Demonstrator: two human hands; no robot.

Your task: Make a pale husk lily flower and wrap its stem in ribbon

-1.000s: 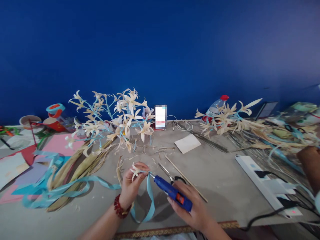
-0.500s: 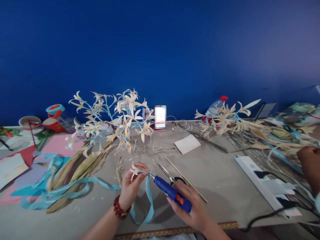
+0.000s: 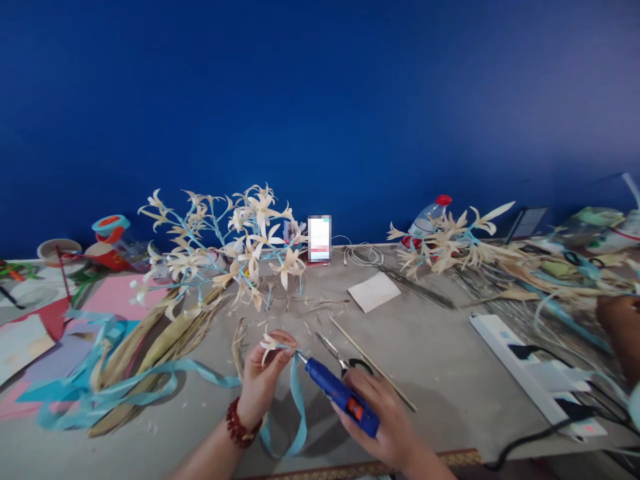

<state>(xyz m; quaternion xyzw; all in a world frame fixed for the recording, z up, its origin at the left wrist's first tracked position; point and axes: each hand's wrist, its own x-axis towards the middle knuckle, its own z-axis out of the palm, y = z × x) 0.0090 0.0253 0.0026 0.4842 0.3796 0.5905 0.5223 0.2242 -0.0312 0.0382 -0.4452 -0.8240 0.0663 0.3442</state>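
Between the fingertips of my left hand [image 3: 265, 377] is a small cream flower [image 3: 269, 344] with a blue-wrapped stem. Light blue ribbon [image 3: 299, 407] hangs from the stem and loops down to the table. My right hand [image 3: 377, 417] grips a blue hot glue gun [image 3: 337, 393], its nozzle pointing up and left. The nozzle tip is close to the stem and ribbon at my left fingertips; whether it touches, I cannot tell. Just beyond my right hand lie scissors [image 3: 333, 348] and a thin stick [image 3: 373, 363].
Cream flower branches [image 3: 220, 243] stand back left, beside dried husks [image 3: 155, 353]. A phone [image 3: 319, 239] leans near the wall, and a white card [image 3: 374, 291] lies right of it. At right are a power strip [image 3: 525, 373], wires, more flowers [image 3: 450, 243] and another person's hand [image 3: 620, 333].
The glue gun's nozzle has shifted slightly down and left beside the stem. My left hand keeps its pinch on the flower, and the whole view has tilted a little.
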